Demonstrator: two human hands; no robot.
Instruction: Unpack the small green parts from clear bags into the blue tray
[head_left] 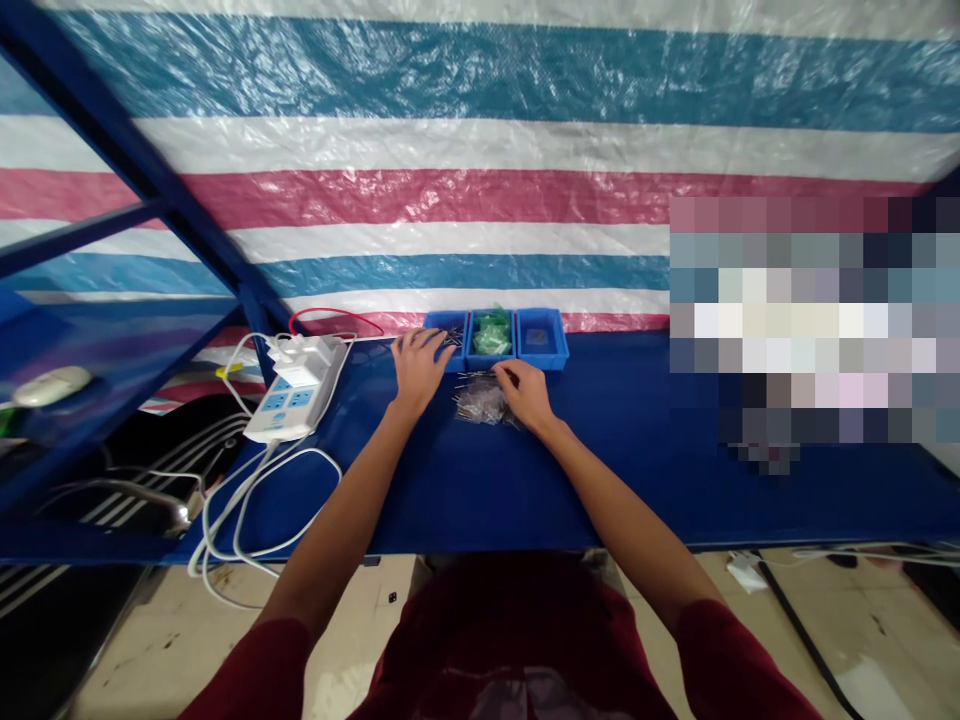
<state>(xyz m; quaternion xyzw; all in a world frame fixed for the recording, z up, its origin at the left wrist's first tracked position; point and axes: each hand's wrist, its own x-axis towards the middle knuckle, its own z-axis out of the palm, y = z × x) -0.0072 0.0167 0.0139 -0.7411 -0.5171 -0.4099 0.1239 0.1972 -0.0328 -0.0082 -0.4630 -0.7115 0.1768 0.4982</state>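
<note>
Clearly, the loose heap of slender metal pins (480,405) is the centre of the work, so take it as the middle of the dial. At ten o'clock the left hand (420,368) lies palm down with its fingers apart, their tips over the left blue bin (460,362), where more pins show. At three o'clock the right hand (527,392) bends over the heap's edge, thumb and forefinger close together; whether a pin is pinched there I can't make out.

Pins this thin could slip or roll away across the smooth blue tabletop (615,450) if a wrist brushed the heap. The small bins might also slide or tip if a hand pressed on a rim, mixing their contents.

The bins look like moulded plastic, boxy and straight-walled. At twelve o'clock the middle blue bin (480,363) holds a crumpled, filmy green bag (491,336); between one and two sits the right blue bin (551,362). Nine o'clock has a hard white power strip (300,398), and beyond the bins hangs a glossy, wrinkled striped tarpaulin (450,195).
</note>
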